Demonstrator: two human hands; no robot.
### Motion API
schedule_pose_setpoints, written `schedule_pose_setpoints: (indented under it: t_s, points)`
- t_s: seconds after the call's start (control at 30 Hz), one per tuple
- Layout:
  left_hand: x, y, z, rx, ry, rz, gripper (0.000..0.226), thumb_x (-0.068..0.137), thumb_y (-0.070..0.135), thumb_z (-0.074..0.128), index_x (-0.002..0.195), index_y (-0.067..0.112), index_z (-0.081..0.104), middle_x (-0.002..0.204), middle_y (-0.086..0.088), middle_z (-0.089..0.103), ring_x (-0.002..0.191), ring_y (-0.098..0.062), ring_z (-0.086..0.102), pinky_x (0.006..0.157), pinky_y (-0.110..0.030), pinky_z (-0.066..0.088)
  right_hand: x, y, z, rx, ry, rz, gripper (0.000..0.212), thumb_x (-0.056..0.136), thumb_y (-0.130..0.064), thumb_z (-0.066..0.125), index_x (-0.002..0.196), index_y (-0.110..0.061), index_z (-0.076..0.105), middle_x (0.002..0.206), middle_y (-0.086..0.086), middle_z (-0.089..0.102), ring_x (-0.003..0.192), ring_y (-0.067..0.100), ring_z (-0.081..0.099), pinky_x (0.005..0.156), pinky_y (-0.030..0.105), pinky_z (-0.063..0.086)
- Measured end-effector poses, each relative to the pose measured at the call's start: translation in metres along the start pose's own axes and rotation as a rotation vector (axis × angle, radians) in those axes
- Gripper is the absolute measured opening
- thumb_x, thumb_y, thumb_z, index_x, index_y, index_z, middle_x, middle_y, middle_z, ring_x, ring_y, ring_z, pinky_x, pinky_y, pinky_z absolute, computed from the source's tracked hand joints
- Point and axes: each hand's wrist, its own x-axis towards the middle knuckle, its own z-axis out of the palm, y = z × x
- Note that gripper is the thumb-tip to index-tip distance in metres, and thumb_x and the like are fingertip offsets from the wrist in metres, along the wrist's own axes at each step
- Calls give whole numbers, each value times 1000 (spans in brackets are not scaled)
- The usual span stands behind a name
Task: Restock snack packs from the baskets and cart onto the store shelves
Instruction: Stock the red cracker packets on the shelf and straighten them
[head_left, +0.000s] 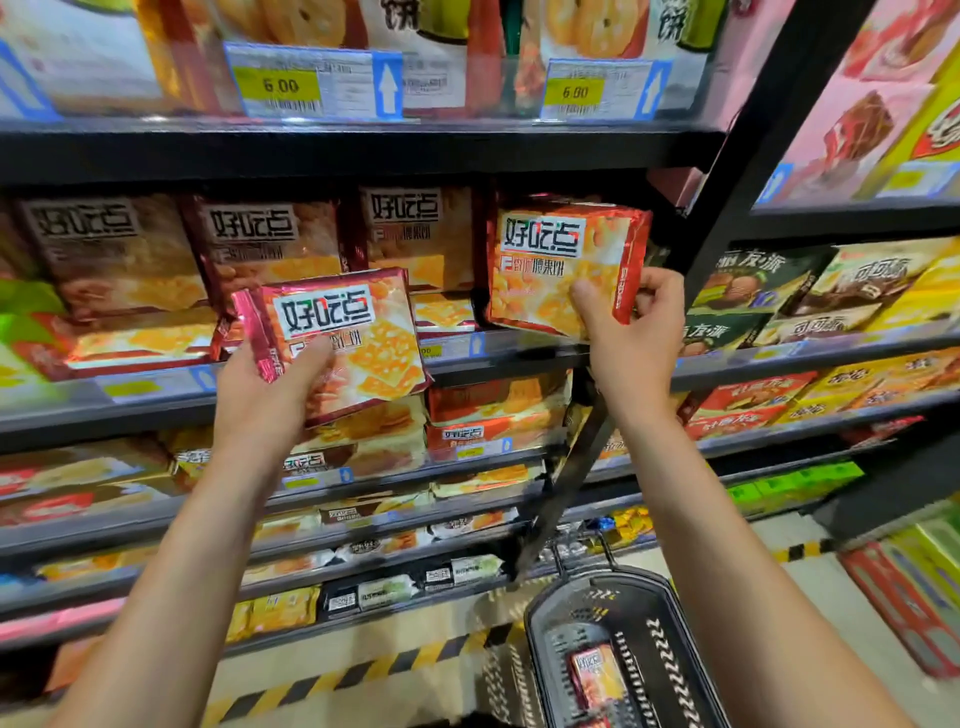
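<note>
My left hand (270, 384) grips a red and orange cracker pack (358, 332) by its lower left corner, held tilted in front of the middle shelf (156, 410). My right hand (631, 332) pinches a second matching pack (558, 260) at its lower right side, upright at the shelf's right end, its bottom edge at the shelf lip. Matching packs (270, 249) stand in a row behind. A dark basket (670, 613) on the floor at lower right holds one more such pack (595, 670).
A black upright post (727, 228) bounds the shelf on the right; further shelves with green and yellow packs (810, 291) lie beyond it. Lower shelves (311, 519) carry other snack packs. Price tags (311, 83) line the upper shelf. Yellow-black tape (363, 670) marks the floor.
</note>
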Motion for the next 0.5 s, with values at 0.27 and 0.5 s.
schedule_pose_setpoints:
  t_s: [0.27,0.5]
  points:
    - [-6,5,21,13,2,30,24,91,40,75,113,33,68,106,9,77,99,-14,74,96,-50,57,12,6,15,-165,-37,-102,39,96,-35,73,115,-19,42,97,-14,63,83,-7,65,64,14,50]
    - [-3,13,32,35,-27,41,16,93,36,74,107,38,67,104,11,77,99,-14,74,95,-51,57,33,14,28,-371,-40,-158,54,99,-40,66,141,-11,47,125,1,62,115,19,60,95,35,54]
